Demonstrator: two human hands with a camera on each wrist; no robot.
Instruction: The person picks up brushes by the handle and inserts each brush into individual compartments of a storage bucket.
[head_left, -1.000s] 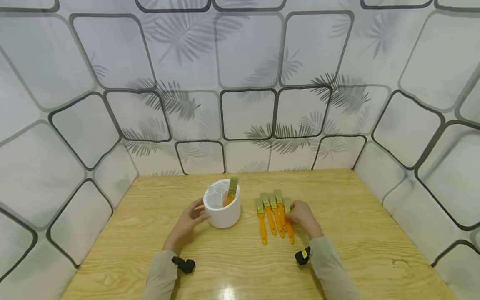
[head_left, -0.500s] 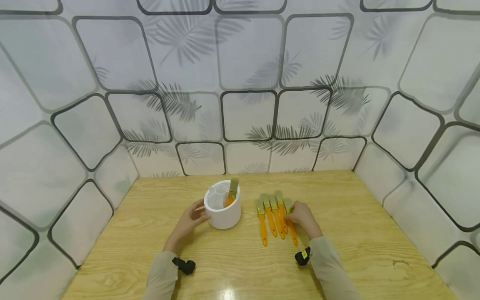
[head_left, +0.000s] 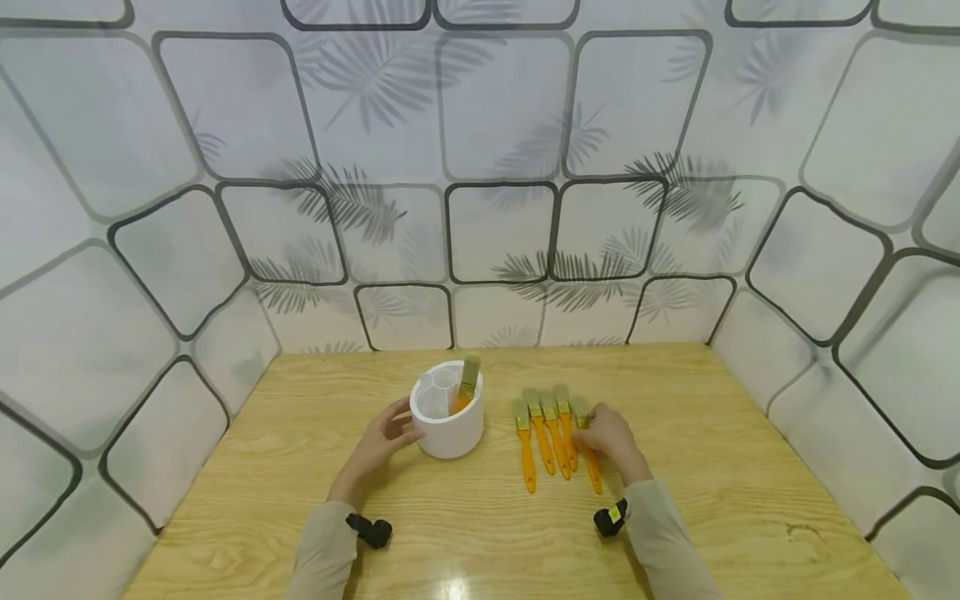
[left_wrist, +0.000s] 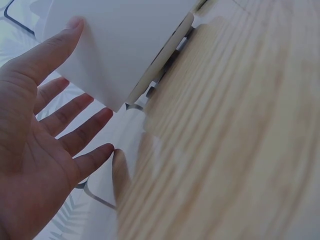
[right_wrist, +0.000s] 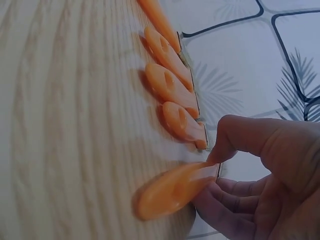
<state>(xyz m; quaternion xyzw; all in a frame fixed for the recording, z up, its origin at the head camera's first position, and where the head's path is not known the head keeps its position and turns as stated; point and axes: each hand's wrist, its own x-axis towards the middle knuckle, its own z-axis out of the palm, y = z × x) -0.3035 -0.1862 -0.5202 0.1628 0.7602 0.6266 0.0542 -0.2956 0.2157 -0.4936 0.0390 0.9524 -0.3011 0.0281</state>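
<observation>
In the head view a round white divided holder [head_left: 452, 435] stands left of centre. One paintbrush [head_left: 468, 379] leans in it, bristles up. My left hand [head_left: 381, 442] is at the holder's left side. In the left wrist view its thumb [left_wrist: 60, 47] lies against the white wall and the other fingers are spread, nearly straight. My right hand [head_left: 611, 435] pinches the rightmost paintbrush [head_left: 593, 473] near its metal band. The right wrist view shows thumb and forefinger on that brush's orange handle [right_wrist: 167, 195], its end close over the wood.
Left of the pinched brush, several more orange-handled paintbrushes [head_left: 527, 454] lie side by side, bristles toward the back wall. The wooden table [head_left: 480, 542] meets patterned walls [head_left: 495, 233] at the back and sides. A black wrist camera [head_left: 369, 531] sits on the left sleeve.
The pinched brush's handle end has swung to the right, away from the other brushes. My right hand has shifted slightly right. The left hand stays at the holder.
</observation>
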